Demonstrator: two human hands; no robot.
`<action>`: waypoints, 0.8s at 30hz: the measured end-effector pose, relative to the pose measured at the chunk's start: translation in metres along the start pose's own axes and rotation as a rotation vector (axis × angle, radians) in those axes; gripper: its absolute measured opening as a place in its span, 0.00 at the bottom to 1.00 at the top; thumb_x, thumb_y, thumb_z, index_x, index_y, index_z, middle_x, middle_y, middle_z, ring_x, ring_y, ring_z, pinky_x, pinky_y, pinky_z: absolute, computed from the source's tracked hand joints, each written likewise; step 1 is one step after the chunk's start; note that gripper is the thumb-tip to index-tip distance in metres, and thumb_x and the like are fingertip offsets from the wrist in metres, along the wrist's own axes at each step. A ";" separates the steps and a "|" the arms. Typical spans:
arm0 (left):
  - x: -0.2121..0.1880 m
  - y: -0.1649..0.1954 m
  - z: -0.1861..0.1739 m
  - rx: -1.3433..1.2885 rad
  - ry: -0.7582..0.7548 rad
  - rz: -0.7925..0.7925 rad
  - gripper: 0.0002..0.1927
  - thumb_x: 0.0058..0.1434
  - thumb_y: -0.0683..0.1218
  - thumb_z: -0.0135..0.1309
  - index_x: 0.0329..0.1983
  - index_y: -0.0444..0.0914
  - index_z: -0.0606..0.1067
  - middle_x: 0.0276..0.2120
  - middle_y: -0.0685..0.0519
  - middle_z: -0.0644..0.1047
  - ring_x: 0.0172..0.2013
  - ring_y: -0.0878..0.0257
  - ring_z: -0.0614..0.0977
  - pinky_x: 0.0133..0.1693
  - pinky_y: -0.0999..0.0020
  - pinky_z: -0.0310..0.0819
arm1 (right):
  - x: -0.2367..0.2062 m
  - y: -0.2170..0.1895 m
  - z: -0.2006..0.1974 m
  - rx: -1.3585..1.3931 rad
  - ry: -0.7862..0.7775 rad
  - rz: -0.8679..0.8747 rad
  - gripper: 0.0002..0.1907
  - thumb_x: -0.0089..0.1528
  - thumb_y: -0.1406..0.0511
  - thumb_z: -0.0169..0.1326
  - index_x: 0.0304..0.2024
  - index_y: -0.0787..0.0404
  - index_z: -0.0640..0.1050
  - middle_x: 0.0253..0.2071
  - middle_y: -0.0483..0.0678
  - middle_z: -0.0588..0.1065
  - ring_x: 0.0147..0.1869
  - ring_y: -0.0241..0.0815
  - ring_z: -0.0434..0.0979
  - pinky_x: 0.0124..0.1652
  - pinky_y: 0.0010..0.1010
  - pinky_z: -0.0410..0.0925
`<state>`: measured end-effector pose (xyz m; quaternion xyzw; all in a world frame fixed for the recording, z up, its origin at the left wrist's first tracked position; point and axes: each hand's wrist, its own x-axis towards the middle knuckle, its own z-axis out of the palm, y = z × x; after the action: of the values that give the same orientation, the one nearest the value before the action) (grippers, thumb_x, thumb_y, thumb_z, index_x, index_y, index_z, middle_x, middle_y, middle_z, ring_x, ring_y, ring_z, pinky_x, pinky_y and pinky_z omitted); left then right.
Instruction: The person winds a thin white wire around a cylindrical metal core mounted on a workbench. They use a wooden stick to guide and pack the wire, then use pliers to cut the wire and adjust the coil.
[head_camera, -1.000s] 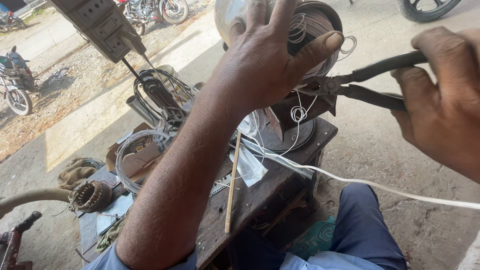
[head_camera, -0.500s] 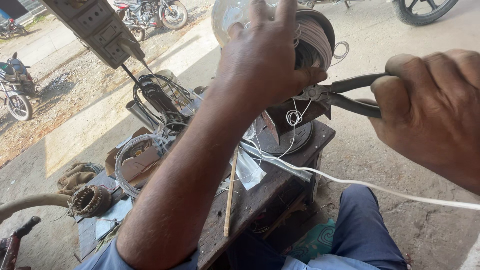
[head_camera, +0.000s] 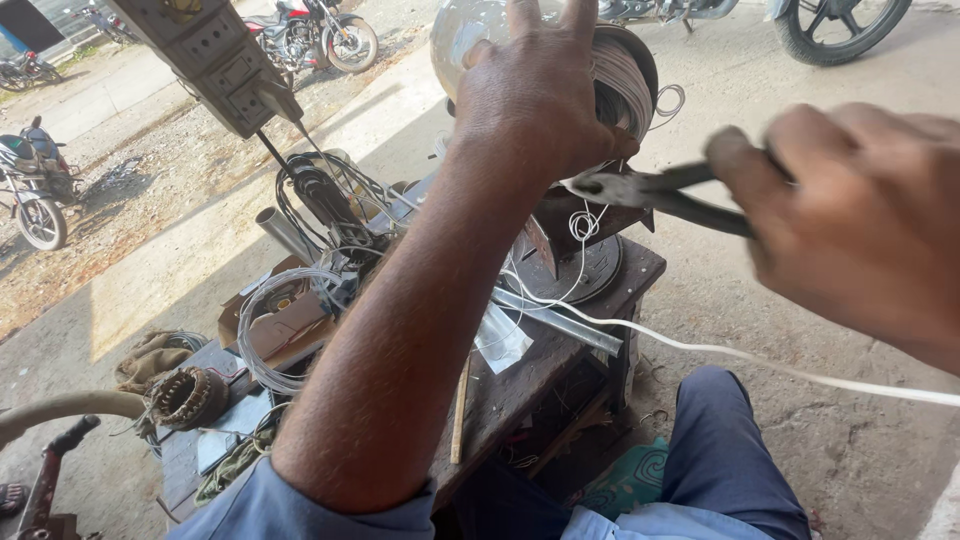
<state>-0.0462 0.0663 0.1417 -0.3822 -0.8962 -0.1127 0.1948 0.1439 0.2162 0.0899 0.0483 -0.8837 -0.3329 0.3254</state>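
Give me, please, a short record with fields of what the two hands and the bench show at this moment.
left hand: left hand laid over the wire coil, fingers spread across its top
right hand: right hand gripping the handles of the pliers, blurred
pliers: tips at the lower edge of the coil, by the left thumb
loose wire: white cord running off to the right
support: wooden bench carrying clutter
nearby: wire loops, socket board

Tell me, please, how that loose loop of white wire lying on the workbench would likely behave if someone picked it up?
The white wire loop looks thin and springy, so it would probably sag and wobble rather than hold shape. It seems light. Its strands lie loose beside cardboard and black cables, so it may snag or unravel.
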 end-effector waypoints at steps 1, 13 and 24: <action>0.001 -0.001 0.000 -0.014 -0.015 -0.022 0.63 0.37 0.65 0.76 0.74 0.51 0.56 0.68 0.33 0.60 0.52 0.28 0.76 0.43 0.47 0.82 | -0.009 0.004 -0.004 -0.018 -0.087 0.003 0.16 0.64 0.63 0.57 0.53 0.61 0.81 0.23 0.45 0.71 0.22 0.36 0.72 0.22 0.29 0.67; -0.021 -0.027 -0.006 -0.421 0.017 0.131 0.53 0.46 0.77 0.65 0.68 0.45 0.69 0.59 0.46 0.78 0.57 0.51 0.83 0.56 0.56 0.81 | -0.187 0.012 0.086 0.490 -0.555 0.355 0.27 0.57 0.54 0.62 0.56 0.54 0.77 0.31 0.43 0.78 0.31 0.39 0.79 0.33 0.29 0.74; -0.203 -0.116 0.063 -0.597 0.640 0.049 0.24 0.71 0.56 0.66 0.61 0.39 0.75 0.60 0.45 0.77 0.61 0.55 0.82 0.60 0.60 0.82 | -0.179 -0.142 0.161 0.855 -1.085 0.572 0.39 0.53 0.42 0.66 0.56 0.59 0.73 0.35 0.52 0.80 0.35 0.48 0.83 0.38 0.40 0.80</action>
<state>-0.0195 -0.1207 -0.0093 -0.3886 -0.7096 -0.4749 0.3461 0.1678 0.2501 -0.1859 -0.2321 -0.9506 0.1602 -0.1295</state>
